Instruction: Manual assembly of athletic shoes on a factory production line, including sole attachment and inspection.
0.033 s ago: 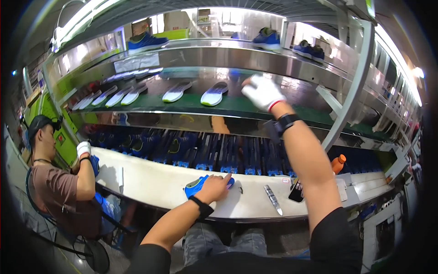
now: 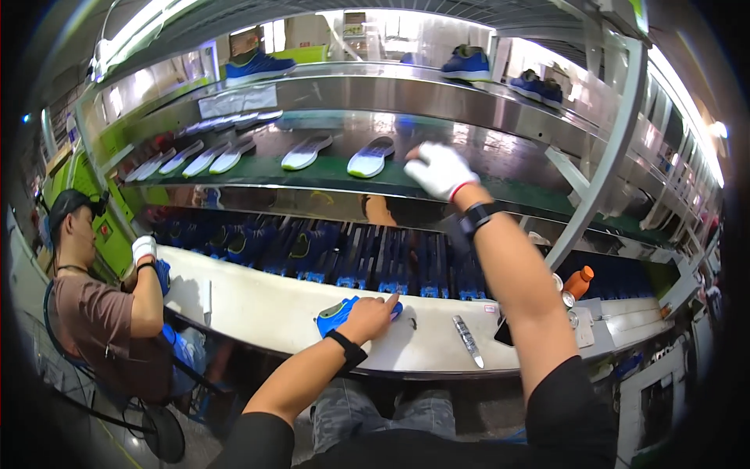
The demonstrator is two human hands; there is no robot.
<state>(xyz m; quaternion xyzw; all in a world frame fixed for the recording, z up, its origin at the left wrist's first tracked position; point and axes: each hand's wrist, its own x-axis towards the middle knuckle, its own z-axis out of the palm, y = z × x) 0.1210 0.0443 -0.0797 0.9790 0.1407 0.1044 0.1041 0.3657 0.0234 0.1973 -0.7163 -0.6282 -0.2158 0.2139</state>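
Observation:
My bare left hand (image 2: 371, 318) is closed over a blue shoe (image 2: 336, 315) on the white bench, its index finger pointing forward. The shoe's far end shows past the fingers; the palm hides its middle. My right hand (image 2: 443, 170), in a white glove with a red cuff, is raised before the middle shelf. Its fingers reach left, slightly apart and bent, and nothing shows in them. The nearest thing to it is a white and dark shoe sole (image 2: 371, 158) with a green tip, just to its left and apart from the hand. Another sole (image 2: 306, 152) lies farther left.
A silver marker-like tool (image 2: 468, 341), a phone (image 2: 504, 334) and an orange bottle (image 2: 578, 282) are right on the bench (image 2: 258, 309). Behind it runs a dark slatted conveyor (image 2: 363, 258) with shoes. A co-worker (image 2: 109, 313) sits left. A grey post (image 2: 605, 156) stands right.
My right hand has shifted slightly down and left before the shelf. The left hand and blue shoe stay nearly in place.

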